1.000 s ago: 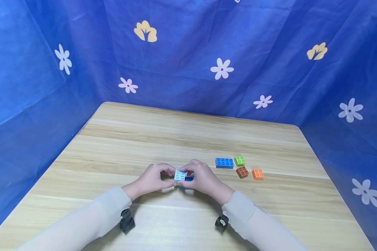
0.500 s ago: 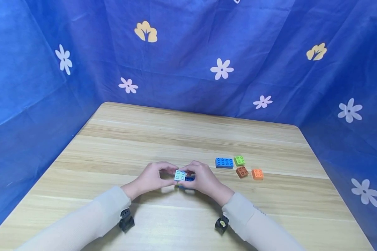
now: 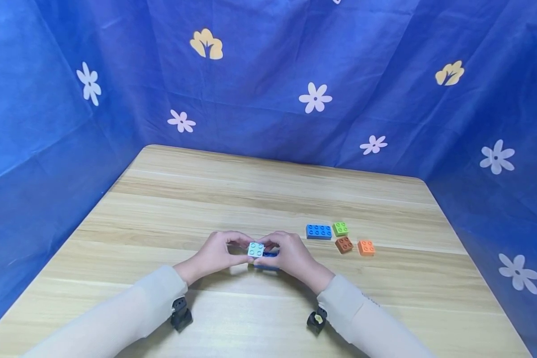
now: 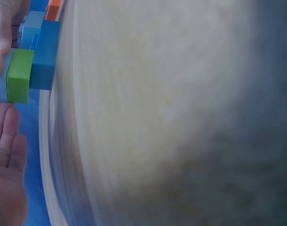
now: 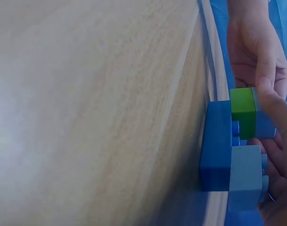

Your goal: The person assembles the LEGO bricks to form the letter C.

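The left hand (image 3: pixel 219 252) and right hand (image 3: pixel 288 253) hardly move, both pinching the pale blue block (image 3: pixel 256 249) on the green block (image 5: pixel 242 113), above the long blue block (image 5: pixel 216 146), so joining seems unfinished.

A: Bricks' mat'l?
B: Plastic by the look. Pale blue brick (image 3: pixel 256 250), green brick (image 4: pixel 20 77), blue brick (image 5: pixel 216 146): smooth sides, slight sheen. Ditto orange brick (image 3: pixel 366 248), approx 4 o'clock from ctr, head view.
A: Worktop (image 3: pixel 250 199)?
B: Wood-grain, smooth, satin-ish. Solid or laminate, can't tell.
A: Backdrop (image 3: pixel 268 74), 12 o'clock?
B: Cloth, creased, soft sheen.
A: Sleeves (image 3: pixel 125 315), 8 & 5?
B: Cloth, matt. Wrist cams (image 3: pixel 181 318), 7 & 5: blk plastic prob., mostly matt.
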The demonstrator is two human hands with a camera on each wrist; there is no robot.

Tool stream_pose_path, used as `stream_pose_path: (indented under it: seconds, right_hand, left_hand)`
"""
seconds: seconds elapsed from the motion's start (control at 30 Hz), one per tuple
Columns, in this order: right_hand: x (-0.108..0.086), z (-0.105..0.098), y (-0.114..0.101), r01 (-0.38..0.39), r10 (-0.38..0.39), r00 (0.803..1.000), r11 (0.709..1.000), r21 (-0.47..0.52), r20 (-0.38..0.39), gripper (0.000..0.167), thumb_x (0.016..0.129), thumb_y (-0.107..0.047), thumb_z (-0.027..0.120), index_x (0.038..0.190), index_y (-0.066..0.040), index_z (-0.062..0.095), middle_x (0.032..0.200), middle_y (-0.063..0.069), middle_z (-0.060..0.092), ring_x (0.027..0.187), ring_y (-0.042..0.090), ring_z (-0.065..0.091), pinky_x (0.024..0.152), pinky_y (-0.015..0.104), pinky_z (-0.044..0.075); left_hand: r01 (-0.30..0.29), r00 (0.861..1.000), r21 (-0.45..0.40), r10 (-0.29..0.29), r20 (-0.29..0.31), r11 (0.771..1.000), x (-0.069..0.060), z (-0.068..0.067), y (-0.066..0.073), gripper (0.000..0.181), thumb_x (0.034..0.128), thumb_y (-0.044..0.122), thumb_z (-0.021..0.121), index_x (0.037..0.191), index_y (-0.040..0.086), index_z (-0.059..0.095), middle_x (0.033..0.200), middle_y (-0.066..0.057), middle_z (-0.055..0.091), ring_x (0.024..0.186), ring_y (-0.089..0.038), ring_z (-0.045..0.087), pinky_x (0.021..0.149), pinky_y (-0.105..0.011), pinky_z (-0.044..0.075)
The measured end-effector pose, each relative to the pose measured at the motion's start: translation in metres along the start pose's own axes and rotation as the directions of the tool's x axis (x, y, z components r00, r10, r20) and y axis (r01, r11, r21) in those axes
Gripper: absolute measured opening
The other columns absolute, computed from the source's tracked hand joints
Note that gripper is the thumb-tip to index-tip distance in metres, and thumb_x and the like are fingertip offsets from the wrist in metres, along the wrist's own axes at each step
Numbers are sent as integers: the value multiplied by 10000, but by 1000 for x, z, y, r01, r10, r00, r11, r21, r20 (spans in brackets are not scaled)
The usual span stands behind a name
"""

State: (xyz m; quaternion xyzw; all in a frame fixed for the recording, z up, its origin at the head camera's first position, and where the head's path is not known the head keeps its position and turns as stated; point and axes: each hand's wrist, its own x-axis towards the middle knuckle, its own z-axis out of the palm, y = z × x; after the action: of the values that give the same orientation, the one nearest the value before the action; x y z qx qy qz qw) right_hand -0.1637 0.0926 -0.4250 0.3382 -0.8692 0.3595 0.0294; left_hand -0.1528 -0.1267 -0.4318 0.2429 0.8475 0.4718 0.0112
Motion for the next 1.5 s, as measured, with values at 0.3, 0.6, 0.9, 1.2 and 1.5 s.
stream_pose_path:
  seconds: [0.3, 0.6, 0.9, 1.2, 1.5]
  right_hand:
    - [-12, -7, 10, -7, 6, 1000, 999, 40, 29, 532, 773, -413, 769, 1205, -134, 633, 1120, -47, 633, 968, 71, 596, 870, 273, 488]
    - [-33, -22, 31, 27, -25, 998, 999, 34, -53, 477, 812, -373, 751, 1202, -133, 616, 1124, -4, 627, 978, 89, 596, 878, 306, 501]
    - [-59, -42, 50, -21, 17, 991, 999, -33, -130, 455, 778, -288, 794, 1175, -141, 626, 1069, 26, 644, 966, 92, 590, 875, 366, 503]
    - [-80, -63, 68, -35, 19, 978, 996, -77, -209, 454, 764, -286, 806, 1159, -138, 638, 1069, -18, 640, 983, 112, 585, 865, 362, 510]
    - [-97, -83, 86, -7, -22, 962, 994, -105, -273, 464, 731, -148, 831, 1147, -83, 637, 1022, 65, 642, 889, 212, 598, 725, 386, 522]
  left_hand:
    - [-17, 1000, 27, 17, 9, 999, 0, -1, 0, 351, 734, 191, 826, 1053, 114, 700, 963, 44, 697, 892, -159, 647, 850, -373, 516]
    - [7, 1000, 36, -8, 13, 999, 0, -1, 1, 371, 740, 231, 824, 1066, 112, 693, 961, 40, 696, 898, -159, 645, 862, -387, 511]
    - [4, 1000, 30, -4, 7, 1000, 0, 0, 0, 368, 737, 232, 826, 1060, 113, 694, 944, 51, 695, 888, -155, 646, 860, -397, 509]
    - [10, 1000, 10, -10, 9, 1000, 0, 0, 0, 364, 741, 235, 824, 1059, 119, 693, 947, 53, 694, 894, -169, 645, 864, -415, 504]
    - [17, 1000, 2, -17, 10, 1000, 0, 1, -1, 365, 735, 237, 826, 1057, 128, 694, 939, 65, 693, 896, -171, 644, 875, -439, 491]
